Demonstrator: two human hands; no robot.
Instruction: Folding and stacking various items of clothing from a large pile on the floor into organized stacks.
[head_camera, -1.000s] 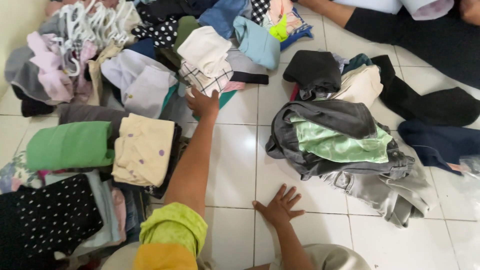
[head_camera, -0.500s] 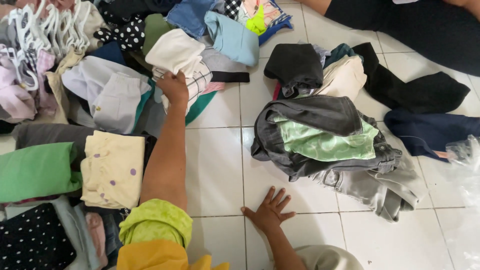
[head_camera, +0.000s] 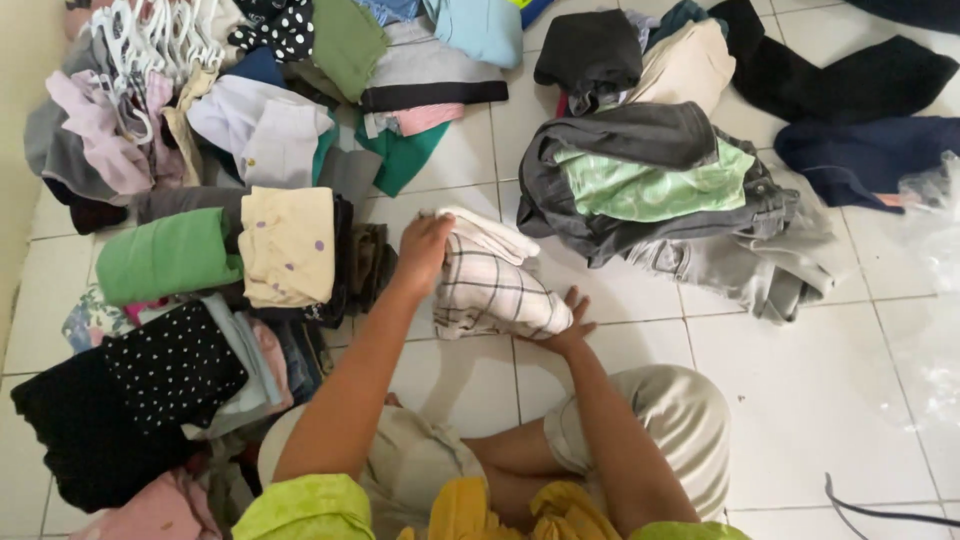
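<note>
A white garment with a dark check pattern (head_camera: 490, 285) hangs bunched just above the white tiled floor in front of my knees. My left hand (head_camera: 425, 250) grips its upper left edge. My right hand (head_camera: 570, 325) is under its lower right end, fingers spread and touching the cloth. Left of my left hand lies a folded pale yellow dotted garment (head_camera: 290, 245) beside a folded green one (head_camera: 165, 255).
Folded stacks, among them a black dotted piece (head_camera: 175, 365), line the left side. A grey and light green heap (head_camera: 650, 180) lies at right. Loose clothes and white hangers (head_camera: 150, 40) fill the far left. Dark garments (head_camera: 860, 80) lie at far right; a cable (head_camera: 880, 510) runs near right.
My left hand pulled the checked garment from the far pile back toward my knees. My right hand left the floor and came up under the cloth.
</note>
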